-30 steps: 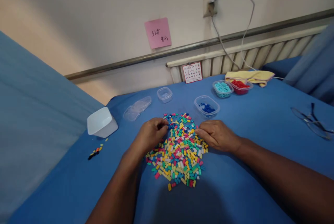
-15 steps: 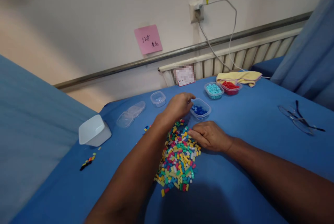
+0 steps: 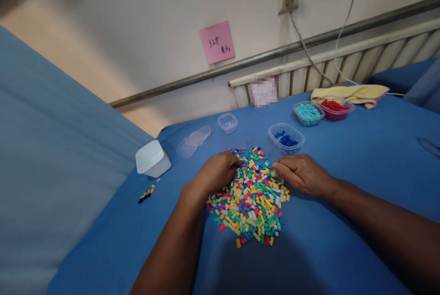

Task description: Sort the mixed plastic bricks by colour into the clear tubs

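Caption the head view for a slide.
Left hand and right hand at a pile of multicolored pieces, a clear tub of dark blue pieces beyond.

pale wall | metal rail | white ribbed radiator | blue curtain, far left

Left hand, right hand, colourful bricks

Blocks lie between left hand and right hand, with a tub (more blocks inside) behind and a bowl farther left.
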The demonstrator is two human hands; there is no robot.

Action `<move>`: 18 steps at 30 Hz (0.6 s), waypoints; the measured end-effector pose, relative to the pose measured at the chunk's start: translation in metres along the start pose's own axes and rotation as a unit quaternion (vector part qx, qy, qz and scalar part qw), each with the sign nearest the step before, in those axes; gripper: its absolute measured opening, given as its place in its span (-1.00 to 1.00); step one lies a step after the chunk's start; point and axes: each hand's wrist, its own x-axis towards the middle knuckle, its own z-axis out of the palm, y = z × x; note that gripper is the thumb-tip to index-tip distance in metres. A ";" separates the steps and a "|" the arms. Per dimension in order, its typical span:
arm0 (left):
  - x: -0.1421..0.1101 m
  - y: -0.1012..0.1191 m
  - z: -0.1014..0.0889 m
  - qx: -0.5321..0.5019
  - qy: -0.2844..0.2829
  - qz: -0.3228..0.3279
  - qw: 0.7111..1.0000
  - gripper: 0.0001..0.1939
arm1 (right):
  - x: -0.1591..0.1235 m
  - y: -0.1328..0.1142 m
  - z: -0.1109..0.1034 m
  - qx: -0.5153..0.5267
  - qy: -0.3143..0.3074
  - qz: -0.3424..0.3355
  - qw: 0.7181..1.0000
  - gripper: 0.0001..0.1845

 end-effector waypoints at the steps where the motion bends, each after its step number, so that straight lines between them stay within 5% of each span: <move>1: 0.001 0.000 0.004 0.014 -0.001 0.006 1.000 -0.63 | 0.000 0.000 0.000 -0.002 -0.002 0.001 1.000 -0.40; 13: 0.008 -0.002 0.008 0.085 -0.008 -0.018 0.996 -0.73 | -0.001 0.001 -0.002 -0.010 -0.021 0.006 1.000 -0.40; 18: 0.007 -0.003 0.003 0.016 0.026 -0.048 0.998 -0.75 | 0.000 0.002 -0.001 -0.007 -0.021 0.008 1.000 -0.39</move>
